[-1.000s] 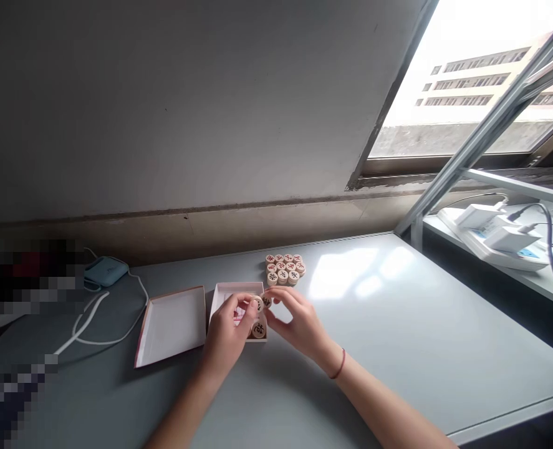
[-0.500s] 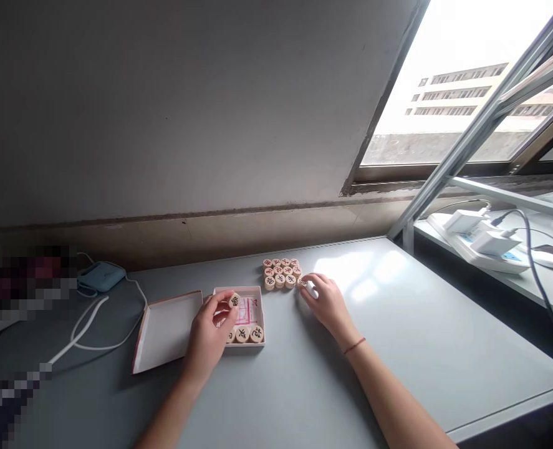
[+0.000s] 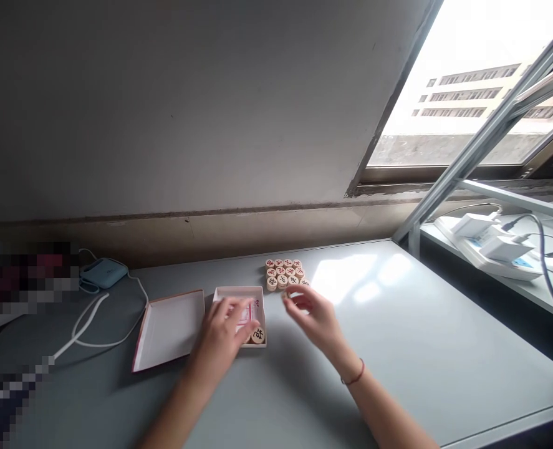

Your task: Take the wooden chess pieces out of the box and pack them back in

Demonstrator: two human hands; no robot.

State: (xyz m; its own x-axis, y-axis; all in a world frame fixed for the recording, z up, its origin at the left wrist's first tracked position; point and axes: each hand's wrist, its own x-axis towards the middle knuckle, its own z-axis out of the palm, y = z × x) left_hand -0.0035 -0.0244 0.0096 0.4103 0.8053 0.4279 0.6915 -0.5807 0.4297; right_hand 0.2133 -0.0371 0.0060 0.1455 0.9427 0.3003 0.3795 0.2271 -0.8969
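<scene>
Over the shallow white box point(image 3: 264, 312) hangs my left hand point(image 3: 227, 327), slightly blurred, its thumb and fingers apart with no piece visible between them. A round wooden Chinese chess piece point(image 3: 257, 335) with a black character lies in the box's near right corner; my hand hides most of that row. My right hand point(image 3: 316, 315) pinches another chess piece point(image 3: 285, 297) at its fingertips, between the box and the grouped pieces. Those stacked chess pieces point(image 3: 280, 272) stand in rows behind it, red characters at the back and black in front.
Left of the box lies its open lid point(image 3: 168, 327). A blue device point(image 3: 103, 274) with a white cable point(image 3: 86, 321) sits farther left on the grey table point(image 3: 398, 343). At the right, a metal post point(image 3: 449, 174) rises near a power strip with chargers point(image 3: 500, 243).
My left hand, which held a black-character piece, has shifted right over the box and its fingers have parted. My right hand has moved left from the piece rows with a piece in its fingertips.
</scene>
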